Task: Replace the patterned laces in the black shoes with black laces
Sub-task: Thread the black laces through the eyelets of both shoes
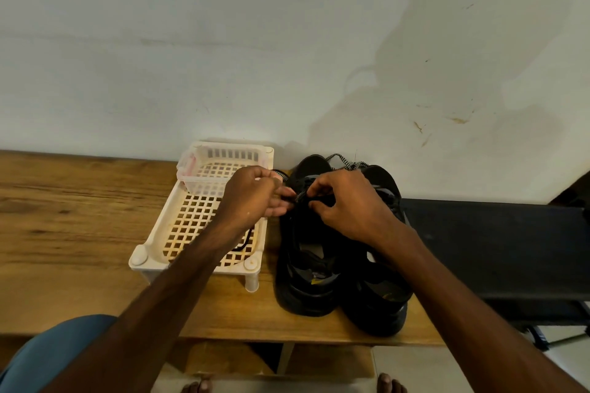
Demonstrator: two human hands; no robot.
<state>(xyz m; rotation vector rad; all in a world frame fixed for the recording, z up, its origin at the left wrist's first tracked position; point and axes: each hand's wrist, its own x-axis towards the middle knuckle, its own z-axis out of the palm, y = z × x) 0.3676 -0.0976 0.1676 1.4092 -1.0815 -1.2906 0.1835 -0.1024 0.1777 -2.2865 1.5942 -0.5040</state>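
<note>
Two black shoes stand side by side on the wooden table, the left shoe (306,268) and the right shoe (380,297), toes toward the wall. My left hand (255,198) and my right hand (348,207) meet over the left shoe's lacing area, and both pinch a dark lace (301,198) between fingertips. A black-and-white patterned lace (346,163) shows behind the shoes near the wall. Another black lace (244,241) lies in the cream basket, partly hidden by my left forearm.
A cream plastic lattice basket (191,220) on short legs stands left of the shoes. A dark flat surface (491,249) adjoins the table on the right. The wall rises right behind. The table's front edge runs just below the shoes, with my feet under it.
</note>
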